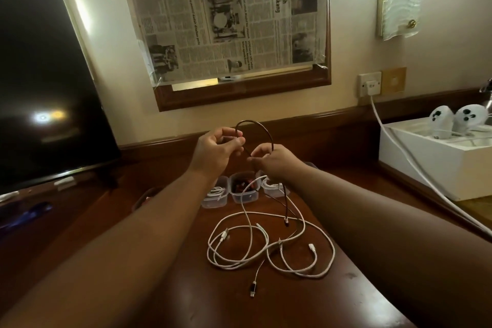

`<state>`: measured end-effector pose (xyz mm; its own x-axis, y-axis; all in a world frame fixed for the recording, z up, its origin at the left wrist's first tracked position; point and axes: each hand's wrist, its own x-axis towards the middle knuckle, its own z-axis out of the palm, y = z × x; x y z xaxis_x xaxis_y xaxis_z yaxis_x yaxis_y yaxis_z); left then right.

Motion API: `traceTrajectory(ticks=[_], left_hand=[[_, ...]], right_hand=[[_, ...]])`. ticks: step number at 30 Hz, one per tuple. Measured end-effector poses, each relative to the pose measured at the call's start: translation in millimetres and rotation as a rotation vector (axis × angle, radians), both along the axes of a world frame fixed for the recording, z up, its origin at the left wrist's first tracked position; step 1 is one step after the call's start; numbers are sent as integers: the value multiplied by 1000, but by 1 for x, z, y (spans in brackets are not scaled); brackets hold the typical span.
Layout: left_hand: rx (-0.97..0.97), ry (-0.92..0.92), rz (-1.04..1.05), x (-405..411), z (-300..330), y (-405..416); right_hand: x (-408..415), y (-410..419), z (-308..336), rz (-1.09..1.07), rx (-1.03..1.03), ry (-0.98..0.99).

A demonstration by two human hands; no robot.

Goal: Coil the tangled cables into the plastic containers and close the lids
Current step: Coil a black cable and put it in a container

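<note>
A dark cable point(255, 124) arches in the air between both hands. My left hand point(217, 150) pinches one side of its loop and my right hand point(274, 161) pinches the other side, from where the cable hangs down to the wooden table point(213, 298). A tangle of white cables point(269, 245) lies on the table below, with a thin cable ending in a black plug point(252, 288). Three small clear plastic containers stand open behind the tangle: the left one point(214, 196) holds a white cable, the middle one point(244, 190) a dark one, the right one point(274, 186) a white one.
A dark TV screen point(45, 88) stands at the left. A white box point(436, 165) with two white controllers point(442, 121) sits at the right. A thick white cord point(399, 152) runs from a wall socket point(369, 84) across the right table edge. A newspaper covers the framed panel point(226, 16) behind.
</note>
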<state>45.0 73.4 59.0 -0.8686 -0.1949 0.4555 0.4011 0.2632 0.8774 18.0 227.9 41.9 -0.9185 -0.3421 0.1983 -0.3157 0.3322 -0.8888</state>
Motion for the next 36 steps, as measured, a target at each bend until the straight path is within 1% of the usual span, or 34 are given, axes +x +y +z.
traceTrajectory(ticks=[2,4,5,7,9,12,16,18,19,20,21,23,25,27,28,29,31,33,34,36], left_hand=[[54,-36,-34,-5,-10,0],[77,-139,-103,-11,-26,2],[55,-202,-142,-15,-35,4],[-49,-282,-191,-24,-52,10],[-139,-272,-182,-37,-66,18],[-246,-237,-65,-59,-88,25],[-567,-227,60,-84,-108,26],[-668,-205,105,-90,-109,25],[-672,-180,132,-94,-109,25],[-645,-146,162,-97,-107,25],[-599,-109,197,-99,-105,25],[-527,-43,240,-103,-97,24],[-507,3,231,-107,-89,23],[-491,31,196,-106,-84,23],[-478,36,193,-105,-83,23],[-469,30,209,-104,-81,23],[-461,-17,282,-101,-81,20],[-461,-92,316,-100,-84,14],[-483,-126,310,-99,-89,10],[-577,-188,266,-93,-96,7]], right_hand=[[-6,-1,0,-34,-30,33],[-11,-2,0,-49,-127,39],[-14,-2,0,-48,-189,30],[-19,-1,1,-51,-287,23],[-25,1,3,-50,-360,26],[-29,7,4,-5,-509,-15],[-37,20,3,47,-817,-138],[-41,29,5,17,-876,-212],[-42,33,7,-15,-840,-213],[-44,38,7,-72,-742,-172],[-46,42,6,-144,-585,-102],[-51,49,2,-251,-200,33],[-55,53,-2,-241,155,51],[-55,54,-7,-150,463,10],[-54,53,-9,-99,532,-4],[-51,51,-10,-64,528,-7],[-44,46,-9,-42,387,29],[-41,42,-6,-85,182,93],[-41,41,-4,-117,47,110],[-43,36,0,-155,-273,82]])
